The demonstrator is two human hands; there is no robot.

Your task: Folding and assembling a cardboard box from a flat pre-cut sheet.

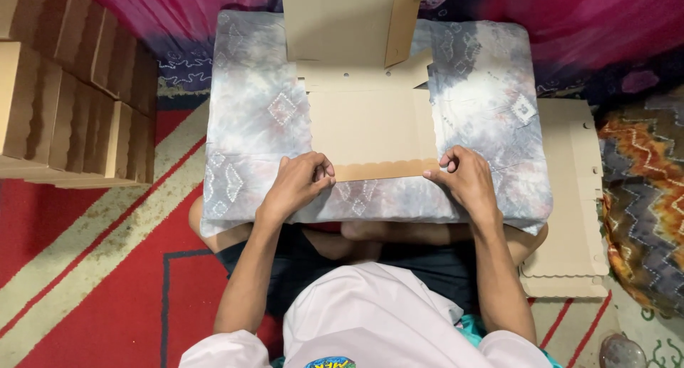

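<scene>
A flat brown cardboard box blank [370, 126] lies partly folded on a grey tie-dye cushion [249, 118] across my lap. Its far panel stands upright at the top of the view. My left hand [299, 183] pinches the near scalloped flap at its left corner. My right hand [463, 175] pinches the same flap at its right corner. The flap is bent up along its fold, between the two hands.
Folded cardboard boxes [71, 97] are stacked at the left on the red patterned carpet [107, 268]. A pile of flat box blanks [570, 197] lies at the right, beside a patterned cushion [648, 197]. Pink and blue cloth [570, 26] hangs behind.
</scene>
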